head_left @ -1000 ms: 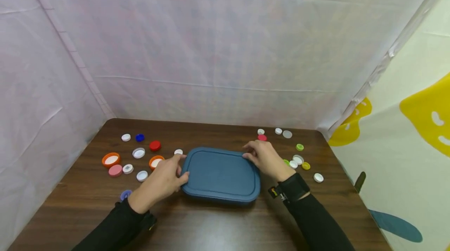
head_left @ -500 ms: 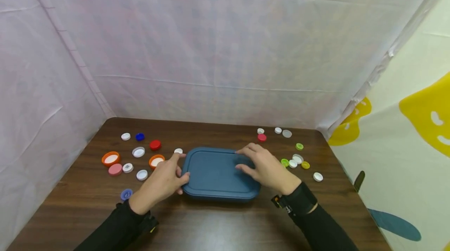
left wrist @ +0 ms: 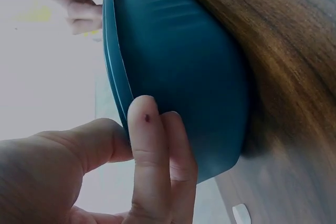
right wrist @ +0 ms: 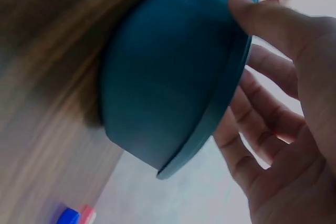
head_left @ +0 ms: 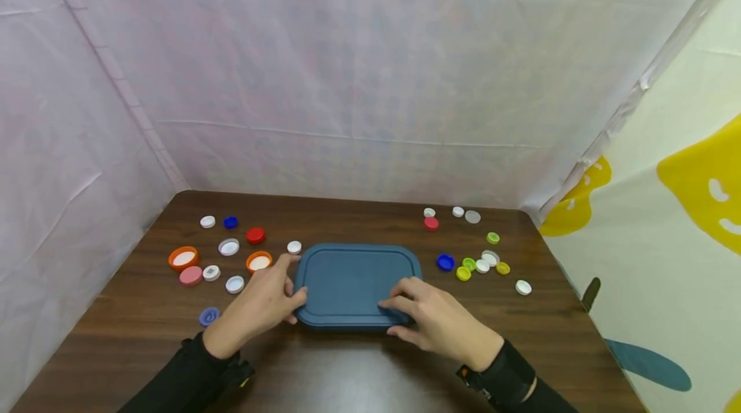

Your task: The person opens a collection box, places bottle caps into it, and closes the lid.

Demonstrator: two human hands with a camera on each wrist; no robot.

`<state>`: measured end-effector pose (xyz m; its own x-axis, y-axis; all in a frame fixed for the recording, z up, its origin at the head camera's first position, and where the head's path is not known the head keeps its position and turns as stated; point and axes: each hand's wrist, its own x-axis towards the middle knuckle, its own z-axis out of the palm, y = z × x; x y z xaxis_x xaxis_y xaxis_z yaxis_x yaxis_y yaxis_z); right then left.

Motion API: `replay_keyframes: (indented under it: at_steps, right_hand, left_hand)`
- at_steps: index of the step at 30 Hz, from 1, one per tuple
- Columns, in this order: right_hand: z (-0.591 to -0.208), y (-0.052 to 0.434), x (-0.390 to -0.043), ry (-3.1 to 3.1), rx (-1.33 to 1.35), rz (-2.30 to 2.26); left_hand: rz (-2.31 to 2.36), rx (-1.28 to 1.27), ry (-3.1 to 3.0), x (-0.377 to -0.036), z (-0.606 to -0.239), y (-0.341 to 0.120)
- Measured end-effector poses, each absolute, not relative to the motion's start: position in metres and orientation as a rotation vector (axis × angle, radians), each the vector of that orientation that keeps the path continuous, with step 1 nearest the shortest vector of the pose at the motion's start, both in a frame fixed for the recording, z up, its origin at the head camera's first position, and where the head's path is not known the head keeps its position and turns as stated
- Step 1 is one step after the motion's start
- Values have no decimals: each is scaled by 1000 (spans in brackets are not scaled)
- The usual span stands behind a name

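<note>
A dark blue-green lidded box (head_left: 353, 278) with rounded corners stands on the table at the centre of the head view. At its left edge, my left hand (head_left: 269, 294) pinches the rim. In the left wrist view, the left thumb (left wrist: 102, 137) lies at the lid's edge and the fingertips (left wrist: 144, 114) press the side wall below. My right hand (head_left: 431, 313) grips the front right corner. Its thumb (right wrist: 252, 11) touches the front wall under the rim, while the other fingers lie over the lid. The box's inside is hidden by the lid.
Loose bottle caps lie on the brown table (head_left: 359, 374) to both sides. Left are a red cap (head_left: 255, 236) and an orange cap (head_left: 184, 258) among several others. Right are a blue cap (head_left: 445, 262) and a yellow cap (head_left: 463, 273). White cloth (head_left: 347, 78) hangs behind.
My right hand has moved from the box's far right edge across the lid to the front right corner. Blue and yellow caps it had covered now show. The left hand keeps its hold.
</note>
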<state>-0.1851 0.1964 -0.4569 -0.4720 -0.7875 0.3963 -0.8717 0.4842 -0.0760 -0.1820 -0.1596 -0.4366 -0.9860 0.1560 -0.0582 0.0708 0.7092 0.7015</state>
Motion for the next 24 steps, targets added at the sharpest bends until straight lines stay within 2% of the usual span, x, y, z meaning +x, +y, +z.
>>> replay_keyframes:
  at_steps: [5,6,12,13,24]
  right_hand:
    - [-463,197,-184,-2270,1446,411]
    - [-480,201,-193,-2231,1457,421]
    - [-478,200,-191,-2206,1430,420]
    - [-461,196,-182,-2229,1412,408]
    - [-460,196,-177,-2324,1321,410]
  left_hand:
    - [1160,199,2791,-183,-437,-162]
    - [1166,199,2789,-183,-437,-162]
    - [1164,168,2767,-186,-436,-162]
    - [1154,163,2768,-187,-436,-162]
    - [1158,209,2754,-185,-439,-166]
